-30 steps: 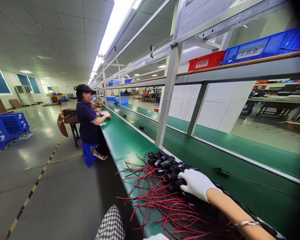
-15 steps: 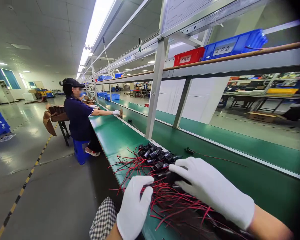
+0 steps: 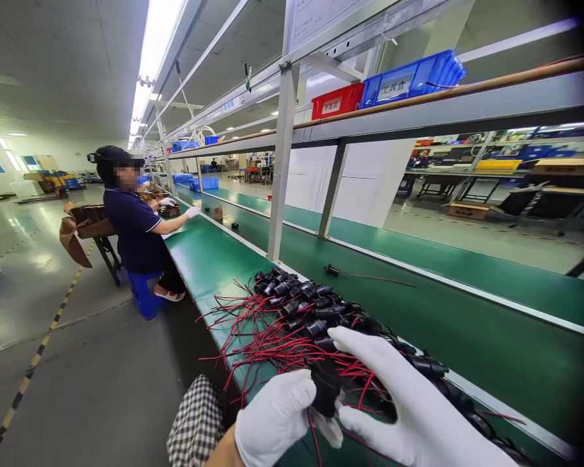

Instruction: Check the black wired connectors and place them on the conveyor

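Observation:
My left hand (image 3: 279,412), in a white glove, pinches a black cylindrical part (image 3: 326,387) between thumb and fingers, and thin red wire hangs below it. Close to the part's right side is my gloved right hand (image 3: 409,395), its thumb and fingers spread apart around open space. Behind both hands lies a heap of similar black parts (image 3: 316,327) along the bench, their red wires (image 3: 253,337) fanning toward the near edge. The underside of the held part is hidden by my fingers.
A single wired part (image 3: 331,270) lies on the green belt (image 3: 389,305) beyond the metal rail. A post (image 3: 282,168) rises behind the heap. Red (image 3: 338,102) and blue bins (image 3: 411,79) sit on the shelf. A co-worker (image 3: 131,227) sits further along the green bench (image 3: 199,246).
My left hand has gone from loosely open to pinching a black part. My right hand has moved down and off the heap. The view has shifted; the co-worker's arm has drawn back.

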### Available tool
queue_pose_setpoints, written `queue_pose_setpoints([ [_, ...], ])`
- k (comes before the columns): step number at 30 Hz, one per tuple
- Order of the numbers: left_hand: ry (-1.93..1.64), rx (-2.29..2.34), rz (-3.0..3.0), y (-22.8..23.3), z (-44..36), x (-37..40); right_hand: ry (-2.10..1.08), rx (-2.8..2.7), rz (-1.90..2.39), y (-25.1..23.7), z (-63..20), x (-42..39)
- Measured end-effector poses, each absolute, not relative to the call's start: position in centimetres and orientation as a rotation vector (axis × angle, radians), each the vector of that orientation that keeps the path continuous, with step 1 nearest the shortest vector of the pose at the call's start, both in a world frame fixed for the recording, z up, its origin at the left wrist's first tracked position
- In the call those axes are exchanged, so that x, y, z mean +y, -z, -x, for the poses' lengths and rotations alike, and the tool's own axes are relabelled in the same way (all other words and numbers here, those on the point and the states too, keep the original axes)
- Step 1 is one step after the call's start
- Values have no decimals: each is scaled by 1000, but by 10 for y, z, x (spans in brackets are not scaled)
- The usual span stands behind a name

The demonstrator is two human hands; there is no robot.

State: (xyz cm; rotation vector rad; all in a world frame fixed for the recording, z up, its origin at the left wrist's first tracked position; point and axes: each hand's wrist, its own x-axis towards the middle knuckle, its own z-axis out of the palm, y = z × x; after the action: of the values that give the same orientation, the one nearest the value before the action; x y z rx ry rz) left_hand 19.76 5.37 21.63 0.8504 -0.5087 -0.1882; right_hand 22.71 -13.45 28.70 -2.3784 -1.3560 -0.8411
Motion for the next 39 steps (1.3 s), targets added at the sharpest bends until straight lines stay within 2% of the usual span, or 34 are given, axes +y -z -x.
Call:
queue_pose_setpoints([
  [4,172,-549,-766,-213,-192,39,804,-1200,2389,-263,-221,-138],
  [8,108,-572,-1075,-221,-187,47,847,-1226,2284,-255,-214,-133],
  [19,-186,-509,-1464,-218,-179,49,907,-1322,2213,-272,-204,-134],
  [23,4,-626,-1290,-229,-176,55,888,-1402,2124,-283,-201,-129],
  [27,64,-642,-1202,-237,-174,61,725,-1404,2079,-286,-201,-131],
  [33,171,-640,-1451,-249,-172,71,443,-1435,2061,-281,-210,-142],
  [39,160,-636,-1260,-237,-175,61,253,-1367,2009,-286,-210,-142],
])
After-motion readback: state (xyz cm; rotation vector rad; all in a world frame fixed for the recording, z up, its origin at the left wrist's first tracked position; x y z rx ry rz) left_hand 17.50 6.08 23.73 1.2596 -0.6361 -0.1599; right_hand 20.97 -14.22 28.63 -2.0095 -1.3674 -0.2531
